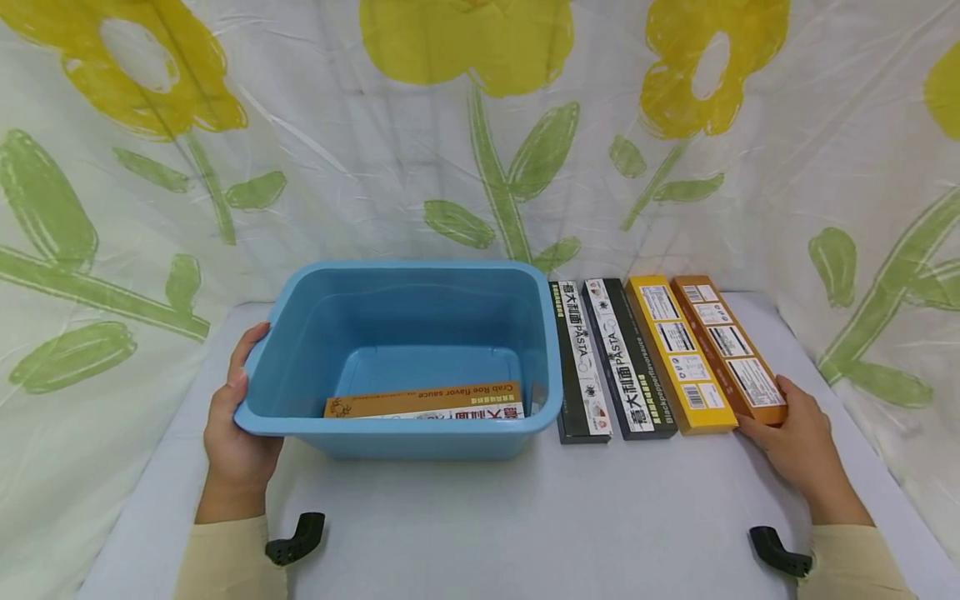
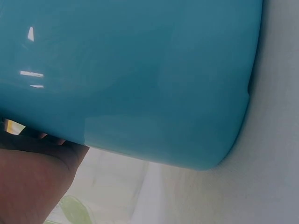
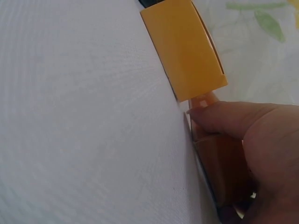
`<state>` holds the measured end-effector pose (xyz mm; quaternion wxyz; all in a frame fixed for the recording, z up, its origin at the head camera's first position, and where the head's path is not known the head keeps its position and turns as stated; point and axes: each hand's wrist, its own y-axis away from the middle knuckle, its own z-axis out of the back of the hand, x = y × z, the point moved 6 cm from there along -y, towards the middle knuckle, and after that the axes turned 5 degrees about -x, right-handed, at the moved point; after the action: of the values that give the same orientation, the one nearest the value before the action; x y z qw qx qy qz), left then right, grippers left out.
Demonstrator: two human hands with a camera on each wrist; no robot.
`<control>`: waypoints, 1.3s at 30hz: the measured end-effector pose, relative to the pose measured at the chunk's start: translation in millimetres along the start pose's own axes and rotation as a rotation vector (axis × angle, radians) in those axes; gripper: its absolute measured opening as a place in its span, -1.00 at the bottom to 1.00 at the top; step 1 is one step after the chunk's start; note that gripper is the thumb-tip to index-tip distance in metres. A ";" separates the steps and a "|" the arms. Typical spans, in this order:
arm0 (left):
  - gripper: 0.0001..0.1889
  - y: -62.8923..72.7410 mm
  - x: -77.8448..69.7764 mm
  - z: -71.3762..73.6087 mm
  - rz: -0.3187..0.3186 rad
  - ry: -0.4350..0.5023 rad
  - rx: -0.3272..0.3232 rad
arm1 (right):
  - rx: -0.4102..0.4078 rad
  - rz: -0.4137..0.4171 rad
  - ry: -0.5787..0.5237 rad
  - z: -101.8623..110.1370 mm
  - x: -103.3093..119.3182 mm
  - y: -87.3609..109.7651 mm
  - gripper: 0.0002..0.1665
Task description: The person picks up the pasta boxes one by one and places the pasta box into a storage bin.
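Observation:
A blue plastic tub stands left of the middle on the white-covered table. My left hand grips its left rim; in the left wrist view, part of that hand shows beside the tub's outer wall. Inside the tub lies a brown pasta box labelled Crab Roe flavor sauce, partly hidden by the near rim. At the far right of a row of boxes, my right hand holds the near end of an orange-brown pasta box, thumb at its left side and fingers at its right.
A yellow box lies directly left of the orange-brown one. Two black-and-white pasta boxes lie between it and the tub, the left one close to the tub's right wall. Behind everything hangs a flower-printed cloth.

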<state>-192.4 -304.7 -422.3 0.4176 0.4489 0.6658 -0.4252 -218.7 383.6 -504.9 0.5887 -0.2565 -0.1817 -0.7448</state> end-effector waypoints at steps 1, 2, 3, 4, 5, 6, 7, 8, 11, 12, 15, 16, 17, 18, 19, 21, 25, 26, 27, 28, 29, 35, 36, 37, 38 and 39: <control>-0.31 0.0 -0.1 -0.2 -0.001 -0.001 0.002 | 0.002 -0.003 0.002 -0.1 -0.1 0.2 0.16; -0.31 -0.1 -0.1 -0.4 -0.001 0.001 0.004 | 0.005 -0.007 0.006 -0.3 -0.3 0.4 0.17; -0.31 -0.1 -0.2 -0.5 -0.001 0.002 0.005 | 0.006 -0.009 0.007 -0.5 -0.4 0.5 0.17; -0.31 -0.2 -0.2 -0.7 -0.002 0.003 0.006 | 0.009 -0.013 0.008 -0.7 -0.5 0.6 0.17; -0.30 -0.2 -0.4 -0.7 -0.002 0.005 0.006 | 0.011 -0.015 0.008 -0.9 -0.4 0.6 0.17; -0.30 -0.2 -0.5 -0.6 -0.002 0.004 0.005 | 0.013 -0.017 0.008 -1.0 -0.2 0.6 0.18; -0.30 -0.2 -0.7 -0.4 -0.001 0.003 0.004 | 0.015 -0.020 0.008 -1.1 -0.1 0.5 0.18; -0.30 -0.1 -0.8 -0.2 -0.001 0.002 0.002 | 0.017 -0.022 0.008 -1.2 0.1 0.4 0.19; -0.31 0.1 -0.9 0.7 0.001 -0.002 -0.003 | 0.018 -0.026 0.010 -1.0 0.7 0.1 0.20; -0.31 0.1 -0.8 0.9 0.003 -0.004 -0.005 | 0.017 -0.027 0.012 -0.9 0.8 0.1 0.20; -0.30 0.0 -0.7 0.6 0.003 0.004 -0.003 | 0.010 -0.025 0.018 -0.1 0.9 0.4 0.19; -0.30 -0.1 -0.6 0.4 0.003 0.008 -0.003 | 0.008 -0.024 0.020 0.2 0.9 0.6 0.19; -0.30 -0.1 -0.6 0.0 0.002 0.011 0.000 | 0.005 -0.023 0.021 0.6 0.9 0.9 0.19; -0.30 -0.2 -0.7 -0.1 0.001 0.009 -0.001 | 0.002 -0.023 0.020 1.1 0.9 1.2 0.18; -0.30 -0.2 -0.8 -0.4 0.000 0.007 -0.001 | -0.002 -0.022 0.020 1.6 0.9 1.5 0.18; -0.30 -0.2 -0.8 -0.7 0.002 0.003 -0.002 | -0.012 -0.019 0.015 2.8 1.3 2.0 0.17; -0.31 0.0 -0.8 -0.7 0.012 -0.008 -0.012 | -0.032 -0.028 -0.014 5.3 2.4 3.0 0.16; -0.31 0.1 -0.8 -0.7 0.014 -0.011 -0.015 | -0.037 -0.031 -0.024 5.9 2.8 3.2 0.16; -0.31 0.2 -0.8 -0.5 0.015 -0.016 -0.019 | -0.043 -0.034 -0.035 6.4 3.3 3.3 0.16; -0.31 0.3 -0.8 -0.3 0.016 -0.020 -0.022 | -0.048 -0.038 -0.046 6.9 3.7 3.6 0.16; -0.31 0.4 -0.9 -0.3 0.017 -0.022 -0.024 | -0.055 -0.040 -0.053 7.4 4.3 3.8 0.16; -0.31 0.2 -0.9 0.1 0.015 -0.020 -0.027 | -0.093 -0.058 -0.096 9.8 7.4 5.5 0.13; -0.31 0.1 -0.8 0.1 0.015 -0.019 -0.026 | -0.098 -0.064 -0.106 10.2 7.5 6.0 0.13; -0.31 0.1 -0.7 0.2 0.016 -0.019 -0.025 | -0.101 -0.074 -0.109 10.4 7.5 6.5 0.13; -0.31 0.2 -0.5 0.3 0.017 -0.020 -0.024 | -0.106 -0.081 -0.117 10.9 7.5 6.9 0.13; -0.31 0.3 -0.4 0.4 0.019 -0.020 -0.024 | -0.111 -0.090 -0.120 11.2 7.4 7.3 0.13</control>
<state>-191.9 -305.1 -422.1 0.4337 0.4459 0.6622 -0.4178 -211.0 382.5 -491.7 0.5277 -0.3245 -0.1866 -0.7625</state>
